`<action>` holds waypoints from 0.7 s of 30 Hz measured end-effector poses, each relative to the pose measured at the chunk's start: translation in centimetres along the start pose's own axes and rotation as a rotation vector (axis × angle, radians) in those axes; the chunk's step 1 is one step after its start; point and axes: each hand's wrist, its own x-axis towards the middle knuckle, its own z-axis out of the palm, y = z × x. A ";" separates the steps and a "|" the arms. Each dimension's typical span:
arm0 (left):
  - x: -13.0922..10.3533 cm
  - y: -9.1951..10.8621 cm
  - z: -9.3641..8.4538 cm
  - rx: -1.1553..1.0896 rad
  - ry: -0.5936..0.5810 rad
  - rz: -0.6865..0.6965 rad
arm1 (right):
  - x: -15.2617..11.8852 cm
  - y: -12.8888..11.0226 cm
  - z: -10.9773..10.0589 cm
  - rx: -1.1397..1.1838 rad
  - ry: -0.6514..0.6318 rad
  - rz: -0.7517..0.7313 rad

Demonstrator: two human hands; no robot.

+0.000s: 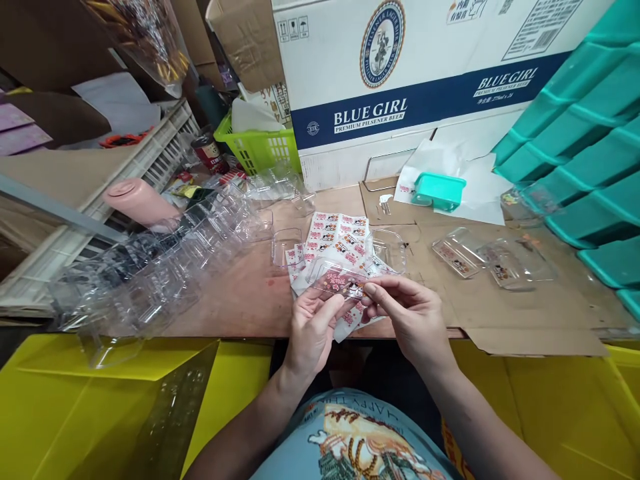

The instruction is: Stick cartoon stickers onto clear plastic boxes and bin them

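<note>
My left hand (313, 328) is closed around the lower left side of a small clear plastic box (319, 268), its thumb lying near the lower edge of a printed sticker (339, 281). The sticker has pink lettering and a cartoon cat and lies against the box. At its right end, my right hand (415, 310) pinches with thumb and curled fingers; whether every corner is stuck down cannot be seen. Beneath both hands, white sheets of matching stickers (336, 233) are piled on the table. Clear plastic pieces (287, 245) stand beside the sheets.
Rows of nested clear containers (175, 267) stretch along the left, near a pink cup (143, 203). On the right are stickered clear boxes (457, 253), a turquoise container (440, 191) and stacked turquoise bins (585, 160). A large beer carton (350, 80) closes off the back.
</note>
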 end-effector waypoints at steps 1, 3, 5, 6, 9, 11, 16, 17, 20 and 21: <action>0.0 0.0 0.0 0.002 -0.002 0.003 | 0.0 0.0 0.0 0.001 0.000 0.001; 0.0 0.0 0.0 0.008 -0.003 0.003 | 0.1 0.1 0.1 0.004 0.000 0.004; 0.1 0.0 -0.1 0.007 0.003 0.003 | 0.2 0.2 0.2 0.005 0.001 0.009; 0.1 0.0 -0.1 0.003 0.005 0.005 | 0.2 0.3 0.2 0.007 0.002 0.010; 0.1 -0.1 -0.2 -0.008 0.003 0.013 | 0.3 0.4 0.4 0.012 0.010 0.005; 0.2 -0.1 -0.2 0.000 0.006 0.013 | 0.3 0.4 0.5 0.007 0.016 0.005; 0.1 0.0 -0.1 0.022 0.031 0.013 | 0.2 0.0 0.7 0.006 0.026 0.032; 0.1 0.1 -0.1 0.020 0.033 0.013 | 0.2 0.0 0.8 0.014 0.026 0.037; 0.0 0.1 -0.1 0.013 0.036 0.014 | 0.2 -0.1 0.9 0.030 0.025 0.045; 0.0 0.1 -0.2 0.011 0.034 0.015 | 0.2 -0.1 0.9 0.029 0.026 0.044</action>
